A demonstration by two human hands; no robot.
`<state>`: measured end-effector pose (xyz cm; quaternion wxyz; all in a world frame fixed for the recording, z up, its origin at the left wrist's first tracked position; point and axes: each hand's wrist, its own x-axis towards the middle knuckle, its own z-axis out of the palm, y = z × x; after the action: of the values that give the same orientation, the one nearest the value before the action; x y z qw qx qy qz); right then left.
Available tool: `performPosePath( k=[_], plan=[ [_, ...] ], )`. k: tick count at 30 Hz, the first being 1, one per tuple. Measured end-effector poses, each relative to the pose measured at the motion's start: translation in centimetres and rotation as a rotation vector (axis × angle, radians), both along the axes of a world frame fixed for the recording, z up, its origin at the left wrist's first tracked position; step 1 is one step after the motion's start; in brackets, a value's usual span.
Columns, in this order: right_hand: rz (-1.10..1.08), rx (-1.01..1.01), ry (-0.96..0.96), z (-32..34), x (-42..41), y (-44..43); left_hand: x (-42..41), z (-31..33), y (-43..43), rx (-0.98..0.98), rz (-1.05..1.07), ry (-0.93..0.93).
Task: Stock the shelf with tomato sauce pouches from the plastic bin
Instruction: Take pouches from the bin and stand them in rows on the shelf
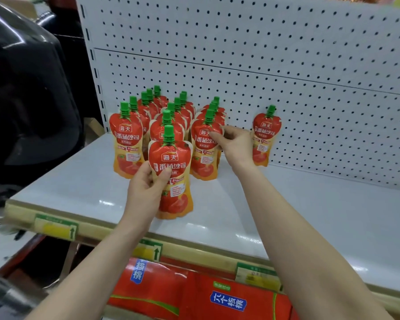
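The left hand (pixel 146 188) grips a pouch (pixel 173 176); the right hand (pixel 234 142) pinches a neighbouring front pouch (pixel 202 155). Three rows (pixel 146 109) stand; much shelf (pixel 310 215) seems unfilled.

Bright, even light; blurred, warped edges.

- The rear pouches (pixel 149 94) are hiding behind the front ones, only green caps showing.
- The left hand (pixel 146 192) is covering the held pouch's (pixel 174 169) lower left.
- The right hand (pixel 234 144), pinching the right row's front pouch (pixel 202 158), is hiding part of the lone pouch (pixel 266 132).
- The bottom edge is cutting off the red boxes (pixel 217 299).
- The price labels (pixel 56 227) are appearing too blurred to read.
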<state>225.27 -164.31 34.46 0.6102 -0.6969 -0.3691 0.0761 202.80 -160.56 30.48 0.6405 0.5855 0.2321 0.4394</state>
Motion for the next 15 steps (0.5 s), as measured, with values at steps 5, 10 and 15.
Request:
performPosePath(
  k=[5, 10, 15],
  plan=[
    [-0.171, 0.094, -0.115, 2.0, -1.5, -3.4, 0.6, 0.2, -0.6, 0.006, -0.039, -0.008],
    [0.213, -0.131, -0.048, 2.9, -5.2, -7.6, 2.0, 0.6, -1.4, 0.006, -0.109, -0.008],
    [0.313, -0.107, -0.029, 2.6, -5.3, -8.3, 2.9, 0.5, -2.3, 0.014, -0.176, 0.027]
  ],
)
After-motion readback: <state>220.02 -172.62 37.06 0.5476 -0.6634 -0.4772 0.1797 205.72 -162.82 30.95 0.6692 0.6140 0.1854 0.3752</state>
